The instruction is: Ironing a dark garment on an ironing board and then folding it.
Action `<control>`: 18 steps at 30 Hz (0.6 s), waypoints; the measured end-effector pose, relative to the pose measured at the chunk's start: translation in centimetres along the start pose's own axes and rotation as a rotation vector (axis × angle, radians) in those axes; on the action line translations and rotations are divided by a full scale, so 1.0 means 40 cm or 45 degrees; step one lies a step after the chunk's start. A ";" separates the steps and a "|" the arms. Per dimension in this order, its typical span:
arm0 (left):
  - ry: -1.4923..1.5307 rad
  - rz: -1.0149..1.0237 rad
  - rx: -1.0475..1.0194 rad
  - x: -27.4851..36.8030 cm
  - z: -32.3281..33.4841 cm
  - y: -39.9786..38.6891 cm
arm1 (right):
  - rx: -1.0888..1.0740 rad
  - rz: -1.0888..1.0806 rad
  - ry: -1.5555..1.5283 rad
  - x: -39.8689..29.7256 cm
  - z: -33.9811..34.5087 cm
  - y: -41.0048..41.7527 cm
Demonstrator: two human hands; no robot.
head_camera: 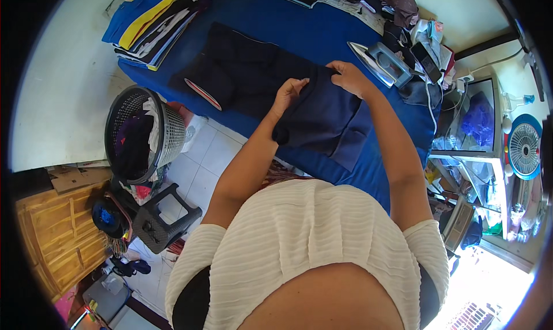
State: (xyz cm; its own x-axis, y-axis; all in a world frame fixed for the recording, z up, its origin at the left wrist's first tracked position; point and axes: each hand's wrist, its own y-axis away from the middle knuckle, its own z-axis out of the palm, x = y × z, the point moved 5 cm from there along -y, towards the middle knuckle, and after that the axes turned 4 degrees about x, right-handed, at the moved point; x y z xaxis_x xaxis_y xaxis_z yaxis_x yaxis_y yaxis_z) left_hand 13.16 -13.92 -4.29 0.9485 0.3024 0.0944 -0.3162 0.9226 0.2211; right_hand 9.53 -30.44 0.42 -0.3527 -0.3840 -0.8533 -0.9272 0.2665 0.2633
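A dark navy garment (259,75) lies spread over a blue cloth-covered surface (302,32) in front of me. Its near right part is folded over, showing a lighter navy side. My left hand (290,94) pinches the cloth near the middle of the garment, fingertips on a fold. Farther right, my right hand (349,77) grips the garment's far edge between thumb and fingers. A narrow white and red trim shows at an opening on the garment's left. To the right of my right hand, a clothes iron (382,62) rests on the blue cloth.
A stack of folded clothes (151,27) sits at the far left corner. Beside the surface stands a plastic laundry basket (173,131) holding clothes. A phone (425,62) lies on heaped cloth behind the iron, whose white cord (430,105) hangs down. A plastic stool (166,217) stands lower left.
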 end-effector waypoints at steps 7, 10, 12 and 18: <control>-1.367 0.036 0.550 0.115 0.018 0.134 | 0.120 0.136 0.072 0.051 0.015 -0.053; -1.930 0.096 0.500 0.130 -0.024 0.116 | 0.181 0.168 0.090 0.085 0.026 -0.081; -2.160 0.321 0.550 0.143 -0.041 0.095 | 0.260 0.092 0.237 0.093 0.031 -0.092; -2.762 0.920 0.705 0.125 0.071 0.113 | 0.625 -0.141 0.587 0.064 0.013 -0.036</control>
State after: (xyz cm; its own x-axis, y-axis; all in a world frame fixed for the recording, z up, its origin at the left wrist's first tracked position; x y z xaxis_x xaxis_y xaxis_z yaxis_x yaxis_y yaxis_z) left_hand 16.42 -8.92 -0.07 -0.5460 -0.5111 0.6638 -0.7869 0.5847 -0.1971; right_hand 10.03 -31.35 -2.40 -0.3777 -0.7405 -0.5559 -0.8346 0.5323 -0.1421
